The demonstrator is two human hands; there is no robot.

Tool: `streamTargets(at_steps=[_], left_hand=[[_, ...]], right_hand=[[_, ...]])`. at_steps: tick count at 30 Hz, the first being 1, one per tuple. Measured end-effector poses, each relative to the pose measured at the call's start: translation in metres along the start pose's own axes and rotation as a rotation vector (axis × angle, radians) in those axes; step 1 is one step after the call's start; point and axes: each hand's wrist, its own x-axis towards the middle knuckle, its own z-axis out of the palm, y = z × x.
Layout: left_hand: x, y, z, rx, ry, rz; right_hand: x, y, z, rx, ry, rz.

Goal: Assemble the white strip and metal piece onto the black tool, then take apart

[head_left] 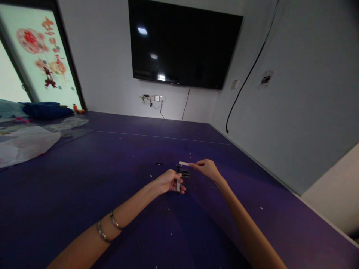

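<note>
Fingers of right hand [206,169] pinch white strip [184,163], apparently aligning it with slim object [178,185] gripped in left hand [168,181], inside right edge of purple surface [84,198]; next move likely demands steadiness.

– What sort of place?
– Looks like a room in a home.
– Going by what?
– Mainly by the big flat television [185,43] hung on the pale wall [98,56], above a row of sockets [157,98] with thin cables [162,111] plugged in.
– Anything else homely?
– Yes: over at the left, a light-coloured door [33,20] dressed with red and orange decorations [30,40], and near its foot a heap of blue cloth [46,111] beside loose, see-through plastic [29,145].
– And below the television?
– A broad purple surface [98,164], reaching right to the wall; hard to tell whether bare floor or covering. Plus a light switch [235,84] at the right.
</note>
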Motion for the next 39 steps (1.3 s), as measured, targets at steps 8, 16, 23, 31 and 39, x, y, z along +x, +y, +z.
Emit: streamTargets(at_steps=[8,16,23,31,39], left_hand=[[0.002,-0.002,-0.002,-0.003,-0.013,-0.012],[0.002,-0.002,-0.002,0.015,-0.005,-0.017],[0.001,-0.002,-0.002,0.024,-0.039,-0.005],[-0.005,0.007,-0.002,0.080,-0.061,0.152],[-0.029,0.043,-0.009,0.146,-0.079,0.441]], right_hand=[[0.000,-0.011,0.003,-0.061,0.028,-0.066],[-0.001,-0.012,0.002,-0.053,0.013,-0.065],[0.000,-0.007,0.003,0.012,-0.043,-0.038],[0.004,-0.001,-0.007,0.240,-0.011,0.048],[0.005,-0.011,-0.028,0.313,-0.047,0.050]])
